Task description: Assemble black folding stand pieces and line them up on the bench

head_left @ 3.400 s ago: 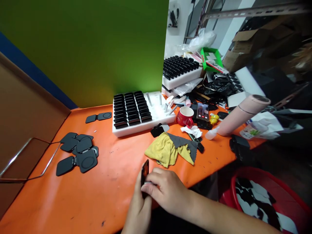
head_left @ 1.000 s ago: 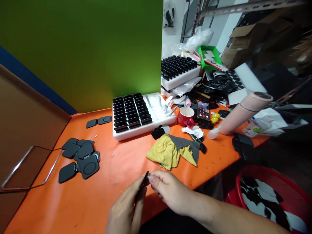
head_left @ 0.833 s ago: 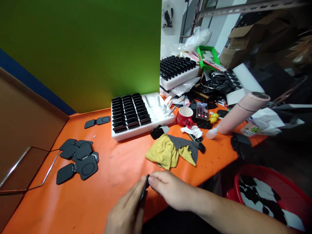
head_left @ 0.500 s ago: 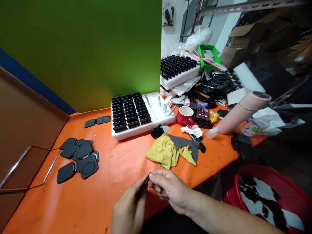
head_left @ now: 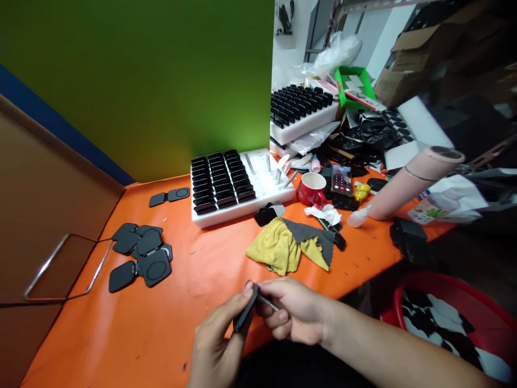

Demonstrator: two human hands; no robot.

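My left hand (head_left: 220,337) is closed on a thin black charger pad (head_left: 245,311), a flat panel with rounded corners, tilted and seen nearly edge-on. Against its upper end, my right hand (head_left: 293,312) pinches a narrow grey piece (head_left: 269,303); whether this is a second panel of the pad or a separate part, I cannot tell. Both hands meet low in the view, over the table's near edge. On the orange table to the left lie several similar folding charger pads (head_left: 155,267), unfolded and partly overlapping. Another unfolded pad (head_left: 177,194) lies behind them.
A white foam tray (head_left: 220,216) holds rows of black pads. Beyond my hands lies a yellow and grey cloth (head_left: 278,250). A red mug (head_left: 309,194), a phone (head_left: 341,179) and a pink bottle (head_left: 416,183) stand or lie rightward. A red tub (head_left: 464,302) is at lower right.
The black pad has turned so that more of its face shows. The narrow grey piece now shows in my right fingers. The whole view has shifted slightly.
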